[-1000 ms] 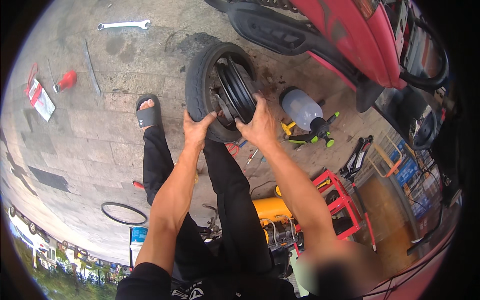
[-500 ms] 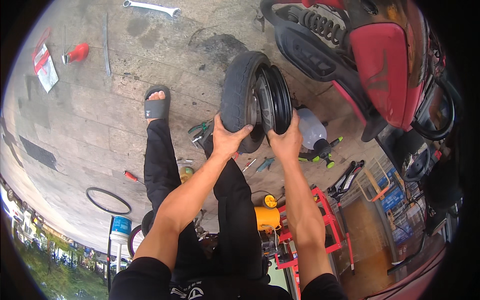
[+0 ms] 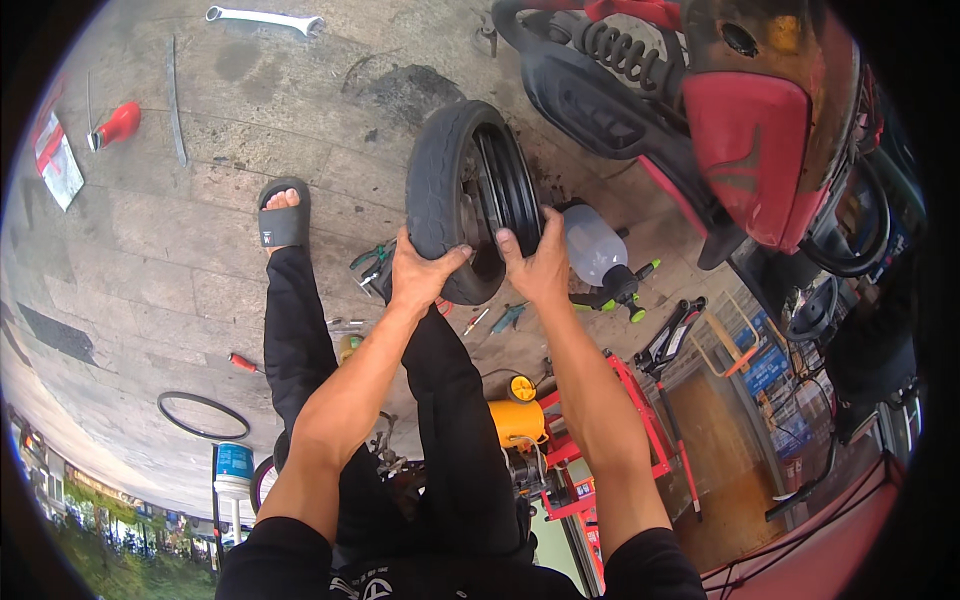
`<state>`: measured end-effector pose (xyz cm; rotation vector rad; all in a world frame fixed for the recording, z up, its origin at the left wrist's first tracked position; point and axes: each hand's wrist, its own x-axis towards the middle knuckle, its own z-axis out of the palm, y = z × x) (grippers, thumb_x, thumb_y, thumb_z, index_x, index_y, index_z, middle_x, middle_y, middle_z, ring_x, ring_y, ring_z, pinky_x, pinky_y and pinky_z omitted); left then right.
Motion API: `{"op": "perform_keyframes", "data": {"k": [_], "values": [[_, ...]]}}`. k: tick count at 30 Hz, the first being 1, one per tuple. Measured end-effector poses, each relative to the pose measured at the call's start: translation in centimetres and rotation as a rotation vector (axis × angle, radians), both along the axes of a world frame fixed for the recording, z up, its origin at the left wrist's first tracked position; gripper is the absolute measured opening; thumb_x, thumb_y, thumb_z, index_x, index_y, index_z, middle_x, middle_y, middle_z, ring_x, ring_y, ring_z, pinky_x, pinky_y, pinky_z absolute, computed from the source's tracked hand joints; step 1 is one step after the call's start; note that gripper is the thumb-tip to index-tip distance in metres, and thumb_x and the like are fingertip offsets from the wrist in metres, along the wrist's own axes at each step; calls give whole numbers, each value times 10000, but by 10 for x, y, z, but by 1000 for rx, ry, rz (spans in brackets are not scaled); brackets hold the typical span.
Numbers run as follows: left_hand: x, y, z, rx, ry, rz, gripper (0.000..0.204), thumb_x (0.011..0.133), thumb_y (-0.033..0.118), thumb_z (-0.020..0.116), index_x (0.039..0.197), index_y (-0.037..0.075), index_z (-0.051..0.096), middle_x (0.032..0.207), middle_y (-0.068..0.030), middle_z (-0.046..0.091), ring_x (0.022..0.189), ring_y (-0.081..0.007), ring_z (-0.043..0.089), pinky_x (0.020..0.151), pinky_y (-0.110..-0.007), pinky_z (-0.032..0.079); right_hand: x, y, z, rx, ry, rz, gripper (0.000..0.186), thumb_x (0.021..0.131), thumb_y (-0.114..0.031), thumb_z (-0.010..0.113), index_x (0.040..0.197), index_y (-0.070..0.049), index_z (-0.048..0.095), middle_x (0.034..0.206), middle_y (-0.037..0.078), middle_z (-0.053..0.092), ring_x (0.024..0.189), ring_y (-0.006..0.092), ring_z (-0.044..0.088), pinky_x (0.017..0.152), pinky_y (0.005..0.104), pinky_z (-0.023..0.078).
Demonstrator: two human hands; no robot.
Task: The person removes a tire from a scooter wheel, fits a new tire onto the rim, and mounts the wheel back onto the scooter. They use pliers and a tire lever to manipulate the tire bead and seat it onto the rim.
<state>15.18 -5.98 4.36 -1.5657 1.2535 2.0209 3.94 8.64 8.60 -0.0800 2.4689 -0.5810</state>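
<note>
A worn black tire [image 3: 432, 180] stands on edge in the middle, with a dark wheel rim [image 3: 513, 180] set partly into its right side. At the tire's near left edge, my left hand [image 3: 428, 272] is closed around the tread and sidewall, thumb over the sidewall. My right hand [image 3: 537, 262] grips the near edge of the rim, its thumb on the inner side and fingers round the outside. How deep the rim sits in the tire is hidden. Just right of my right hand lies a translucent spray bottle [image 3: 597, 245] with a black and green head.
A red scooter [image 3: 745, 150] stands at the right. Green-handled pliers [image 3: 370, 258], a red screwdriver [image 3: 243, 362] and a rubber ring [image 3: 203, 415] lie on the paving. Farther off are a large wrench [image 3: 265, 20] and a flat metal bar [image 3: 176, 100]. A yellow tank [image 3: 518, 424] is by my leg.
The rim has moved left against the tire, and the gap between them has narrowed. My right hand has come closer to my left. The whole view has shifted slightly.
</note>
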Motion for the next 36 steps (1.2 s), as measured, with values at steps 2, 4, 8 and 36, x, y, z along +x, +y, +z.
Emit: {"op": "perform_keyframes", "data": {"k": [2,4,8,36], "values": [[1,-4,-4,-12,-20,-7,760,701,125,881,1284,-73,437,1145,-188,634,990,-244,649,863,-361,550,-8,-6,-10,-94,76,-98,843,853,-485,734,1428,15,371,1260,282,560,1178,447,551,1008,470,439],[2,-8,-9,10,-16,22,700,712,84,856,1267,-67,457,1099,-174,659,952,-239,666,857,-362,556,-9,-14,-16,25,32,-83,744,877,-462,705,1440,-53,440,1301,270,543,1196,442,540,1017,481,439],[6,-9,-16,13,-37,32,628,734,52,829,1241,-55,474,1092,-173,673,933,-238,690,858,-362,566,-1,-30,-24,58,93,-38,684,835,-431,744,1409,-123,534,1321,247,538,1202,435,549,991,494,466],[-25,-28,-18,277,-65,277,793,825,341,827,1343,-111,433,1211,-226,615,1057,-299,648,912,-398,552,0,-31,-29,0,90,-81,903,680,-420,852,1410,-48,471,1263,242,589,1151,413,599,971,478,486]]}}
